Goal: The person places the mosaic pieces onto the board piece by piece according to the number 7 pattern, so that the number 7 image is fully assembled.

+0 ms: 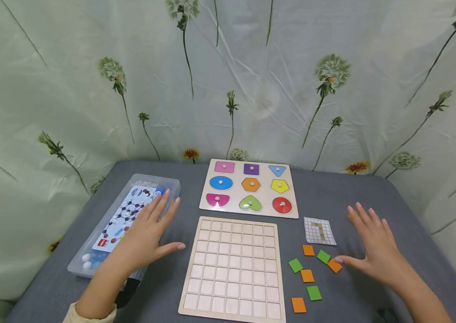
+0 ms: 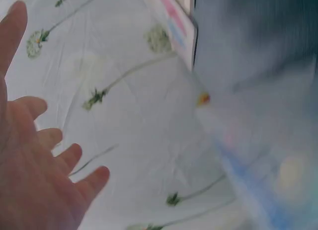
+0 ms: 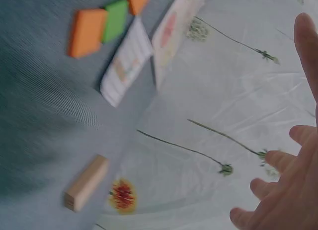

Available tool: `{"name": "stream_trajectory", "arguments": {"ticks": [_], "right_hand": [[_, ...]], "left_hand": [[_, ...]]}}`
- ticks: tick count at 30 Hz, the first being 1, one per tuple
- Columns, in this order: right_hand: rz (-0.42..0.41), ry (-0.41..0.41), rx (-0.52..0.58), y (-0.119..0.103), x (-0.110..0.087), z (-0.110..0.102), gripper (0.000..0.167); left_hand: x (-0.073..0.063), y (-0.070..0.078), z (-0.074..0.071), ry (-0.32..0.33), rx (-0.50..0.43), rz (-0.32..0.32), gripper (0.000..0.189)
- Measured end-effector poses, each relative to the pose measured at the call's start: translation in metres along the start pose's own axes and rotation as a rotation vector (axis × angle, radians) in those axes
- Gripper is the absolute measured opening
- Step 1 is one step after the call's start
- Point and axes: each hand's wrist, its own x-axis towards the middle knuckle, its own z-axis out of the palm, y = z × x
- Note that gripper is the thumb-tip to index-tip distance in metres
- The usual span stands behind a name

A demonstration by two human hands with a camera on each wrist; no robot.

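Observation:
My left hand (image 1: 143, 237) is held with fingers spread over a clear plastic case (image 1: 78, 255) whose label shows molecule models; nothing is in its grasp. To the right, my right hand (image 1: 377, 253) hovers, fingers spread and holding nothing, beside several loose orange tiles (image 1: 308, 276) and green tiles (image 1: 314, 293). A small grid pattern card (image 1: 319, 231) lies just left of its fingertips. Between the hands is a wooden grid board (image 1: 232, 264) with bare squares. The right wrist view also shows a small wooden block (image 3: 87, 183), hidden behind the hand in the head view.
Behind the grid board lies a knob puzzle board (image 1: 266, 206) with colourful shapes seated in it. A grey cloth (image 1: 189, 179) covers the table. A floral curtain (image 1: 268, 89) hangs at the table's back edge.

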Motion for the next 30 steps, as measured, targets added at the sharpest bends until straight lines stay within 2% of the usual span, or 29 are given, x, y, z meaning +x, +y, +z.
{"name": "stream_trajectory", "arguments": {"ticks": [4,8,12,17,21,23,26,30], "right_hand": [[0.007,-0.002,0.088,0.0,-0.009,0.012,0.117],[0.095,-0.068,0.185,-0.002,-0.017,0.023,0.114],[0.216,-0.171,0.24,-0.003,-0.027,0.035,0.104],[0.325,-0.254,0.305,0.001,-0.037,0.048,0.089],[0.421,-0.304,0.317,0.005,-0.042,0.057,0.079],[0.437,-0.292,0.298,0.006,-0.044,0.062,0.073],[0.441,-0.23,0.26,0.005,-0.047,0.069,0.058],[0.462,-0.194,0.208,0.005,-0.046,0.074,0.04]], "left_hand": [[0.0,0.016,0.018,0.036,-0.1,0.03,0.097],[-0.003,0.031,0.037,0.024,-0.215,-0.007,0.095],[-0.008,0.04,0.054,-0.033,-0.354,-0.113,0.091],[-0.015,0.041,0.07,-0.078,-0.559,-0.267,0.082],[-0.022,0.039,0.08,-0.095,-0.662,-0.338,0.072],[-0.024,0.039,0.085,-0.097,-0.687,-0.362,0.066],[-0.026,0.04,0.09,-0.086,-0.704,-0.391,0.059],[-0.028,0.041,0.093,-0.071,-0.692,-0.392,0.055]]}}
